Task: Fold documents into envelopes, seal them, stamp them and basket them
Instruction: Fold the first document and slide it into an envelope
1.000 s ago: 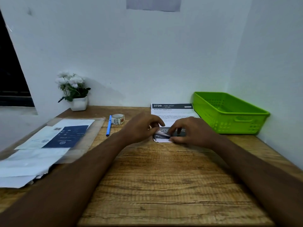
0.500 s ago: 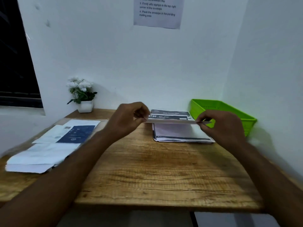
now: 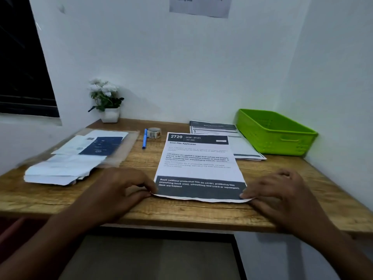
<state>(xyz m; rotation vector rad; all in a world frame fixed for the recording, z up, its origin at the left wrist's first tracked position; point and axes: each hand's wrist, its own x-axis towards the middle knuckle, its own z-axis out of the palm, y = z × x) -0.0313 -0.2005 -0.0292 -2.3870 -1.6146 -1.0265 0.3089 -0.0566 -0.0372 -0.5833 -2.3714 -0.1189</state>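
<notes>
A printed document (image 3: 198,161) headed "2720" lies flat on the wooden desk (image 3: 181,213), its dark bottom band toward me. My left hand (image 3: 121,190) pinches its near left corner. My right hand (image 3: 276,190) pinches the near right corner. Behind it the remaining stack of documents (image 3: 240,146) lies beside the green basket (image 3: 274,132) at the right wall. A pile of envelopes (image 3: 66,168) under a clear sleeve sits at the left. A roll of stamps (image 3: 154,132) stands at the back, next to a blue pen (image 3: 145,138).
A white pot of white flowers (image 3: 107,102) stands at the back left corner. A notice sheet (image 3: 200,6) hangs on the wall above. The wall closes the desk on the right, and the desk's near edge is just under my hands.
I lifted the top sheet off the stack by both ends, drew it toward me and laid it flat on the desk. My hands now hold its near corners.
</notes>
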